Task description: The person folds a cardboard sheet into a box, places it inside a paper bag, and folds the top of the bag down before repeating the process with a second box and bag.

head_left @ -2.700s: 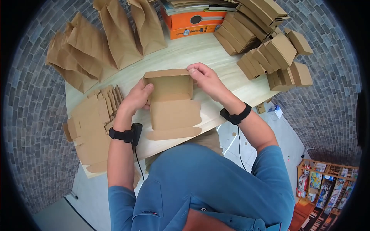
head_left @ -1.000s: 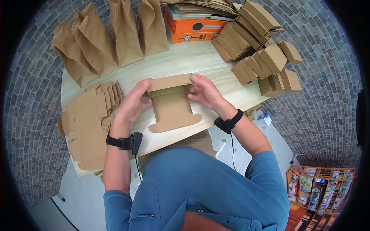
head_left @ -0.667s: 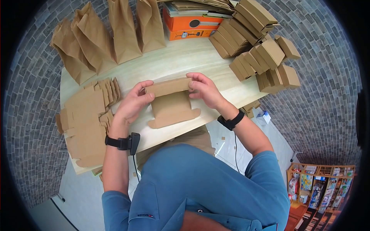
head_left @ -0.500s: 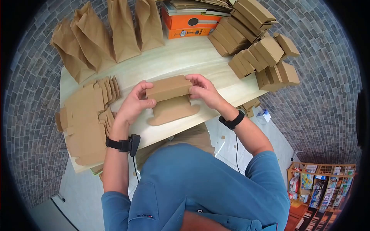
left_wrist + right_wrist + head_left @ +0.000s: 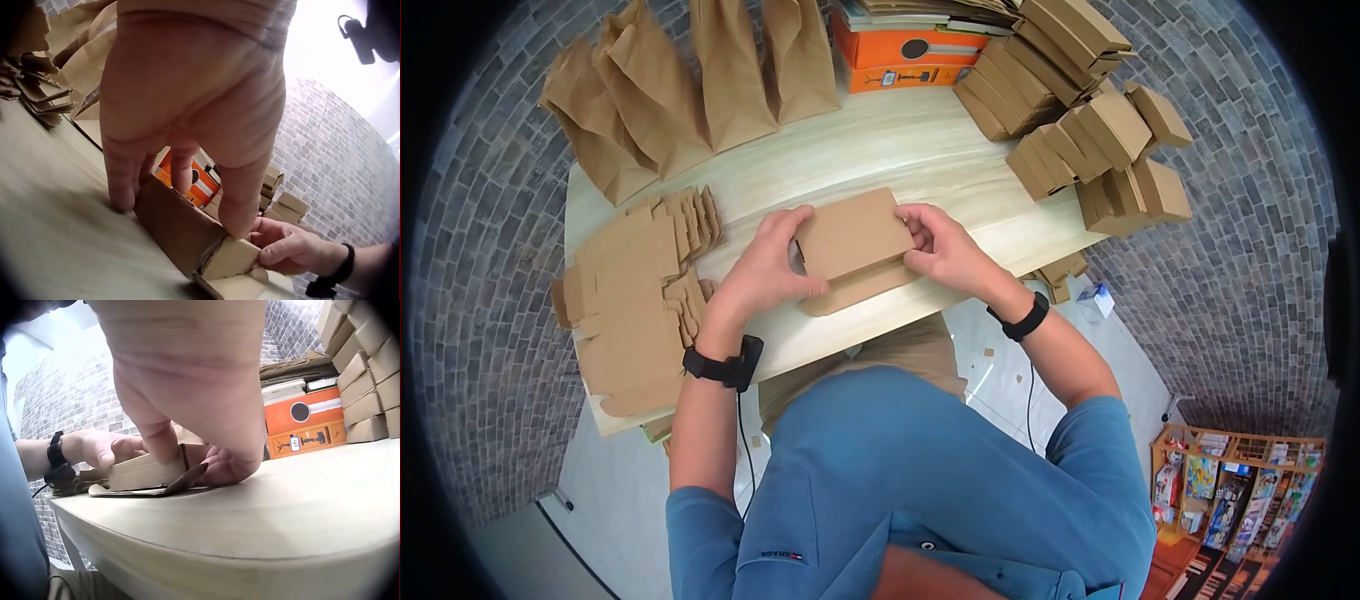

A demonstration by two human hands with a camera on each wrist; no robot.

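A partly folded brown cardboard box (image 5: pixel 855 235) lies near the table's front edge, a broad plain panel facing up. From under its near side a flat cardboard flap (image 5: pixel 860 287) sticks out toward the person. My left hand (image 5: pixel 770 262) spans the box's left end, fingertips at the far corner and thumb at the near one; the left wrist view shows both against the cardboard side wall (image 5: pixel 178 228). At the opposite end my right hand (image 5: pixel 948 250) grips the box, thumb on the near side and fingers curled at the end wall.
Flat cardboard blanks (image 5: pixel 635 300) are piled on the left. Several brown paper bags (image 5: pixel 655 95) stand at the back left, beside an orange box (image 5: pixel 915 55) topped with papers. Folded cardboard boxes (image 5: pixel 1090 135) are stacked at the back right, close to the table's edge.
The box has tipped over toward the person: its open inside faced up earlier, and now a broad outer panel does. Both hands have stayed at its ends, shifting grip.
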